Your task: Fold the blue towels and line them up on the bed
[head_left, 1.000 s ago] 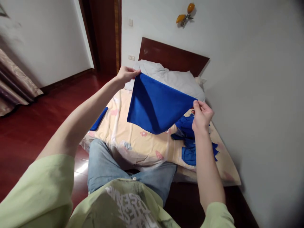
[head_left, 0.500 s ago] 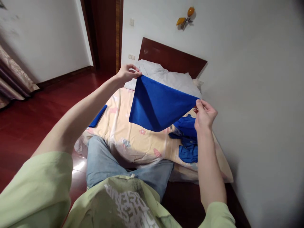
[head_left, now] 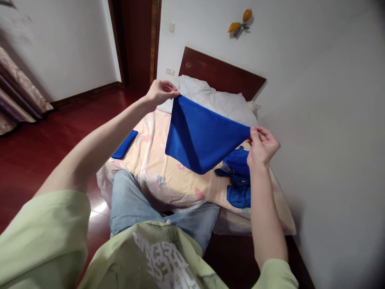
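A blue cloth [head_left: 201,134] hangs stretched in the air between my two hands, above the bed. My left hand [head_left: 162,93] pinches its upper left corner between thumb and fingertips. At the upper right corner, my right hand [head_left: 263,145] is closed on the cloth, lower than the left. The cloth's bottom edge sags to a rounded point. Behind my right wrist lies a crumpled pile of blue cloth [head_left: 239,170], partly hidden by the forearm. A flat, folded blue cloth [head_left: 125,144] rests on the bed's left edge, beyond my left forearm.
The bed [head_left: 150,168] has a pale yellow patterned sheet. Grey-white pillows [head_left: 207,92] lean at the dark wooden headboard [head_left: 219,72]. A white wall [head_left: 325,140] runs along the right. On the left are the red floor [head_left: 78,128] and a curtain [head_left: 21,92].
The cloth's lower edge has dropped slightly and its sag has deepened. My right hand has shifted a little to the right. The view has moved slightly; both hands keep their grip.
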`<state>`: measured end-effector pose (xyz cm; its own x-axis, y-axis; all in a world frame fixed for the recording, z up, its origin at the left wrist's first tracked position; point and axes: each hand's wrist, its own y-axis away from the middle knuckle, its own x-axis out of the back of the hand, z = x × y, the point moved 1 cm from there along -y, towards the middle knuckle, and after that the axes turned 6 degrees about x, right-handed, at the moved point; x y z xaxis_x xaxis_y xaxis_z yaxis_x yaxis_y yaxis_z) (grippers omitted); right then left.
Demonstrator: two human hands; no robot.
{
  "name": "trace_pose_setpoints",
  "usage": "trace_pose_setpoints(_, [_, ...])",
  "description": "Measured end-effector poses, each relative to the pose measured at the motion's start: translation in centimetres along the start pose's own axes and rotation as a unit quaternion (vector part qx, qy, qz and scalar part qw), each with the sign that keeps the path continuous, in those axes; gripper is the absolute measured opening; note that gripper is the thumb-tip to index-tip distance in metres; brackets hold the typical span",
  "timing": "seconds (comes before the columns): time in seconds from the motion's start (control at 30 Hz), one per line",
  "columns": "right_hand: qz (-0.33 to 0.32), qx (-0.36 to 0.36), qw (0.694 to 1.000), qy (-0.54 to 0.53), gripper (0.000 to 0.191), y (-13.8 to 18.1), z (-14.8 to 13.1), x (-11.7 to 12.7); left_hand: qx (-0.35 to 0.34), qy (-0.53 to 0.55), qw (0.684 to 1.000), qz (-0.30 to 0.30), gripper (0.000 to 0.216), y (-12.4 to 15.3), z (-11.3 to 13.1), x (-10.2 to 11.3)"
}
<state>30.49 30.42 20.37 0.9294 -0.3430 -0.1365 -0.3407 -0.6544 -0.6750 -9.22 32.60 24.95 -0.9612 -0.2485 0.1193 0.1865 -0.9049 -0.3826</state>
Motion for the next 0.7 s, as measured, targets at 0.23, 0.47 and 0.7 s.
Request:
trace_pose_setpoints(0.23, [-0.035, -0.083, 0.995, -0.034, 0.045, 2.3, -2.5, 2.5, 0.141, 0.025, 0.988, -0.062, 0.018, 6.0, 0.0, 2.4])
trace_pose_setpoints(0.47, [-0.095, -0.199, 0.975, -0.017, 0.050, 3.4, -3.7, 4.4, 0.277, 0.056, 0.954, -0.097, 0.025, 10.8, -1.2, 3.8])
trace_pose_setpoints(0.7, [-0.153, -0.283, 0.947, 0.019, 0.054, 2.3, 2.0, 2.3, 0.300, 0.034, 0.947, -0.113, 0.026, 7.9, -6.6, 2.7])
